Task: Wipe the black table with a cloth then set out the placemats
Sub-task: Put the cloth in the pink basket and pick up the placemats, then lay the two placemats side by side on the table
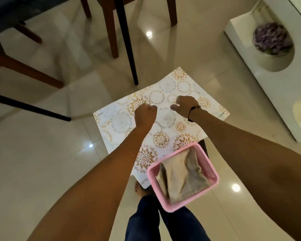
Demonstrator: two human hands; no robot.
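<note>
Below the head camera, two bare forearms reach forward and down over a glossy cream tiled floor (42,153). Both hands hover over a stack of placemats (163,136), white sheets printed with gold and grey floral circles, which lie on a small dark stand whose edge barely shows beneath them. The left hand (145,114) is at the middle of the placemats, its fingers curled into a fist; whether its grip pinches the top sheet cannot be told. The right hand (185,105), with a dark band at the wrist, is just beside it toward the far right corner of the mats, fingers curled downward onto the sheet; its grip likewise cannot be told for certain.

At the near right corner of the placemats sits a pink plastic basket (214,171), overlapping the mats' edge. Inside it lies a crumpled beige cloth (182,174), untouched by either hand.

Under the basket the person's legs in dark blue trousers (146,220) show, with a bare foot (139,188) on the floor near the near edge of the mats.

Beyond the placemats stand brown wooden chair legs (111,32) and thin black table legs (127,40); a dark corner of the black table (7,9) shows at top left. At the right a white cabinet (285,94) holds a round niche with purple flowers (272,39).
</note>
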